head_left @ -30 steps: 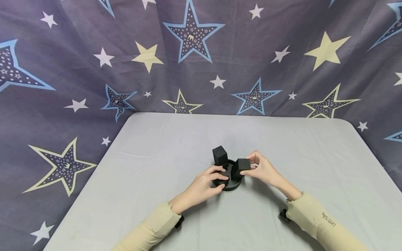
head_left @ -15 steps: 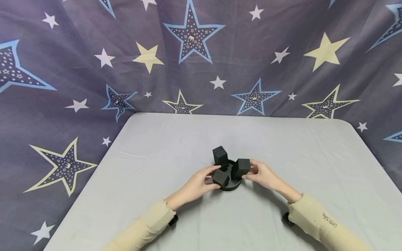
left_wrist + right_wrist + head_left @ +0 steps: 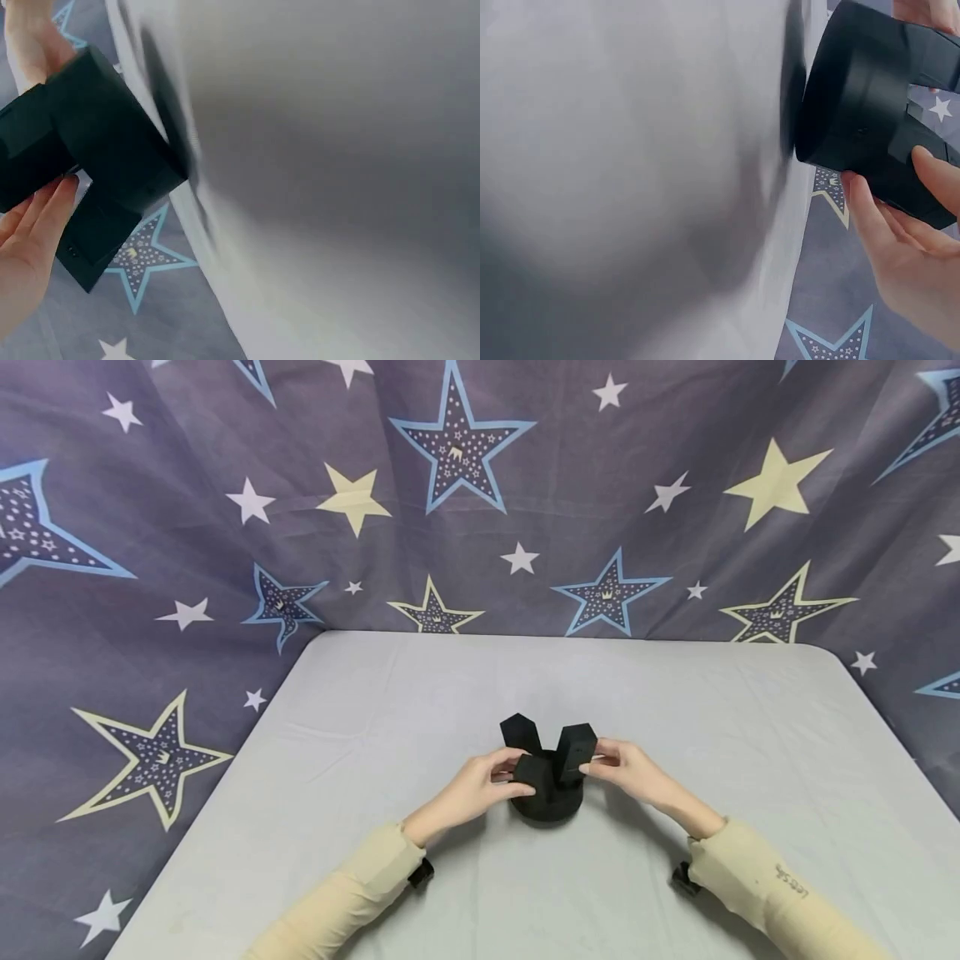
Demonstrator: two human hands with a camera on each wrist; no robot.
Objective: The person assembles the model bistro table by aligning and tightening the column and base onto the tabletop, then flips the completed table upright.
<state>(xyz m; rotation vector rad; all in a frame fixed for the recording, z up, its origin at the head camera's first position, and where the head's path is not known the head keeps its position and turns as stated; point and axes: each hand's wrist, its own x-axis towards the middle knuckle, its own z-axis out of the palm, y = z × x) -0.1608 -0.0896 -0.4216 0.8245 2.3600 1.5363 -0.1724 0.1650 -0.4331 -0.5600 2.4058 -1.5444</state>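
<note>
A black object with a round base (image 3: 547,810) and three upright blocks is held between both hands at the middle of the table. My left hand (image 3: 476,789) grips the front-left block (image 3: 531,772), fingers behind and thumb in front. On the other side my right hand (image 3: 637,777) pinches the right block (image 3: 576,750) between thumb and fingers. The back-left block (image 3: 519,732) rises untouched. In the right wrist view the smooth wall of the base (image 3: 855,90) shows, close over the tabletop, with the right fingertips (image 3: 855,184) right at its edge.
The table (image 3: 420,693) has a pale grey cloth. A dark curtain with stars (image 3: 487,527) hangs behind and to its sides. A small black device (image 3: 422,872) sits under the left cuff, and another (image 3: 684,878) under the right one.
The left fingers have shifted from over the front-left block to its side. The black object has tipped so that its base wall faces forward. The right hand has slid slightly down its block.
</note>
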